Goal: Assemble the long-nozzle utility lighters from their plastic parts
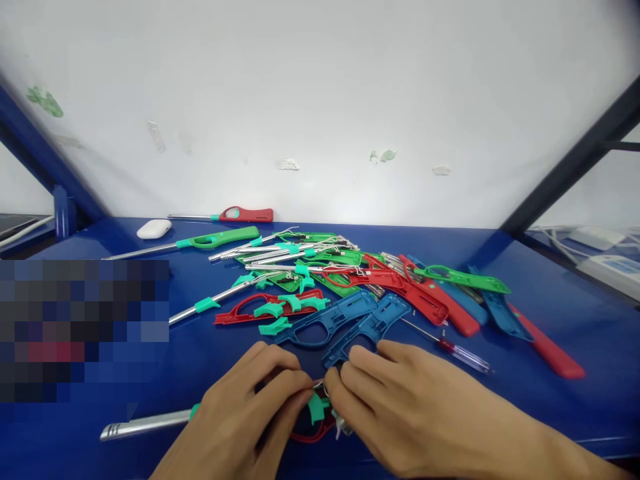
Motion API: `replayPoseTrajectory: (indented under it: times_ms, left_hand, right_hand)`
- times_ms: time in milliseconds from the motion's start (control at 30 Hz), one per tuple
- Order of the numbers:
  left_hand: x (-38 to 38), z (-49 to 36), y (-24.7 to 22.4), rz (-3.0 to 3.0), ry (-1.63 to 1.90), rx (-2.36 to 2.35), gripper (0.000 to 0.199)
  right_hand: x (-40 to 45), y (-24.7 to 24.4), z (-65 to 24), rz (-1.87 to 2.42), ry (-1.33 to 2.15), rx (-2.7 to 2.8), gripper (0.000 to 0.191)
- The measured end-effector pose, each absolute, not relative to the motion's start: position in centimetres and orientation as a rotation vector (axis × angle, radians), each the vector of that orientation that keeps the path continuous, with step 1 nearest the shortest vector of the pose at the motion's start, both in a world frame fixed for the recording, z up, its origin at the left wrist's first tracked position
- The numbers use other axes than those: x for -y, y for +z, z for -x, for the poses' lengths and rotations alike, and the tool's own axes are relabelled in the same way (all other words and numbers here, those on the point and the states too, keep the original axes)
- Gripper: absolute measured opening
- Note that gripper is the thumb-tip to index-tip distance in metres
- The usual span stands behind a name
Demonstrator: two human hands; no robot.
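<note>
At the front of the blue table, my left hand (255,413) and my right hand (400,407) meet over a red lighter handle shell (313,438). A teal trigger piece (316,408) and thin wires show between them. A silver lighter tube (145,425) with a teal collar extends left from under my left hand. The fingers of my left hand are pinched at the wires' edge. My right fingers are curled over the shell's right part, hiding what they grip. Just beyond my hands are blue handle shells (345,312) and a red shell with teal pieces (235,317).
A pile of green, red and blue shells with silver tubes spreads across the blue table (565,293). A screwdriver (465,357) lies right of centre. Two assembled lighters, green (245,235) and red (257,215), and a white case (154,229) are at the back left. A white wall (320,100) stands behind.
</note>
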State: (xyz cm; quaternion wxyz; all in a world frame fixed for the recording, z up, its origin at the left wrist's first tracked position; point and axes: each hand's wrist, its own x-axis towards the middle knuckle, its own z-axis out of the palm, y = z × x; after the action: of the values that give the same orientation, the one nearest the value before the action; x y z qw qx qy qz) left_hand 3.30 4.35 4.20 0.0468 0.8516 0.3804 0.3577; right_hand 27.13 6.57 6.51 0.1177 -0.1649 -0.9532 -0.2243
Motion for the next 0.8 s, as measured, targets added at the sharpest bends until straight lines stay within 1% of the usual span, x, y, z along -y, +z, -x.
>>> replayPoseTrajectory:
  times_ms: [200,300,433,533,667,733,800]
  left_hand:
    - [-4.3,-3.3,4.1,-2.551,1.105,-1.162,0.024]
    - [-4.3,-3.3,4.0,-2.559,1.097,-1.187,0.022]
    - [-4.4,-3.3,3.8,-2.603,1.027,-1.206,0.023]
    - [-4.4,-3.3,3.7,-2.619,0.924,-1.144,0.027]
    - [-4.2,-3.2,3.5,-2.715,0.889,-1.202,0.027]
    - [-4.0,-3.1,3.4,-2.813,0.857,-1.224,0.032]
    - [-3.9,-3.0,3.2,-2.918,0.840,-1.223,0.037]
  right_hand:
    - [-7.1,6.5,-27.0,0.626,-0.492,2.679,0.032]
    - [-7.1,6.5,-27.2,0.662,-0.403,2.611,0.034]
    - [-7.0,6.2,-27.3,0.668,-0.325,2.565,0.031]
    - [-6.9,6.1,-27.2,0.689,-0.279,2.601,0.025]
    - [-6.3,6.3,-27.9,0.875,-0.185,2.610,0.019]
    - [-5.6,6.0,-28.8,1.011,-0.165,2.577,0.030]
    - [-4.8,5.2,-29.7,1.101,-0.207,2.551,0.033]
